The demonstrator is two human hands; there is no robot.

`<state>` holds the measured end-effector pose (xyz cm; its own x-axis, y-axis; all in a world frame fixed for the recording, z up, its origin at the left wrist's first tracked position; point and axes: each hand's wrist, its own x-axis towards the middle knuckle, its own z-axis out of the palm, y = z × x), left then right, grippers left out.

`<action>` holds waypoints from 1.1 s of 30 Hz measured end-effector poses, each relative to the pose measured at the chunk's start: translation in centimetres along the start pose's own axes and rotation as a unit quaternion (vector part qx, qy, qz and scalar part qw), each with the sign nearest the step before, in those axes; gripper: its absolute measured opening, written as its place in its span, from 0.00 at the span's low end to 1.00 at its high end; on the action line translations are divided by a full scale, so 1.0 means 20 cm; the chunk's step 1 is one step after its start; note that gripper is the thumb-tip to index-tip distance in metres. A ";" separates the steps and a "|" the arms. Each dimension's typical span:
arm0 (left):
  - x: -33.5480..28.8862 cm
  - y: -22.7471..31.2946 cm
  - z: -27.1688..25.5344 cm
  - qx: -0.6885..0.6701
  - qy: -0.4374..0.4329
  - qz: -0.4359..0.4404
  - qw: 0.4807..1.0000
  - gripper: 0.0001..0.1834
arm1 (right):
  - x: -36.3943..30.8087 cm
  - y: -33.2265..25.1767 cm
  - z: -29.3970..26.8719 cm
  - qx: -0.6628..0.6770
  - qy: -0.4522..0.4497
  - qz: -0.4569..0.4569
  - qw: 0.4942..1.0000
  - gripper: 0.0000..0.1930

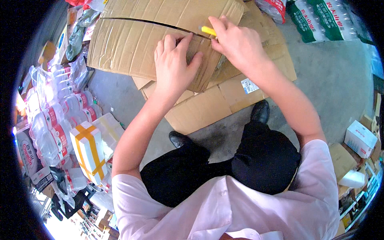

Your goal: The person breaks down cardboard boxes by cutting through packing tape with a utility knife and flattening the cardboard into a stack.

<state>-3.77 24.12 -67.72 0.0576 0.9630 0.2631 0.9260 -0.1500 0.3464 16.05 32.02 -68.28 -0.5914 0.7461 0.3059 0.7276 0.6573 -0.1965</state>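
A large brown cardboard sheet [122, 48] lies before me, crossed by a long dark slit from its left edge to near my hands. My right hand [240, 45] is closed around a yellow utility knife [208, 31] at the slit's right end; its blade is too small to make out. Just left of it, my left hand [173, 64] presses on the cardboard below the slit, fingers bent and thumb spread apart from them. Under the sheet are more flattened cardboard pieces [200, 114], one bearing a white label [249, 86].
Shrink-wrapped bottle packs [50, 128] are piled at left beside a white box with yellow tape [89, 152]. Green-labelled bottle packs [320, 20] stand at the far right. A white carton [360, 139] is at right. My shoes [260, 112] are near the cardboard's front edge.
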 end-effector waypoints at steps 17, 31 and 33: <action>0.07 0.03 0.12 -0.368 0.048 -0.178 0.912 0.14 | -0.36 0.10 -0.08 0.255 0.030 0.133 0.957 0.17; 0.19 0.12 0.15 -0.319 0.041 -0.295 0.900 0.17 | -0.42 0.16 0.10 0.136 0.086 0.103 0.982 0.10; 0.18 0.11 0.19 -0.264 0.061 -0.262 0.926 0.16 | -0.42 0.17 0.09 0.132 0.088 0.104 0.982 0.10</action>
<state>-0.11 28.08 -69.35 -0.4214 0.9066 0.0232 0.5010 0.2113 0.8392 22.76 28.23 -73.20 -0.3536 0.8522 0.3856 0.6970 0.5150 -0.4990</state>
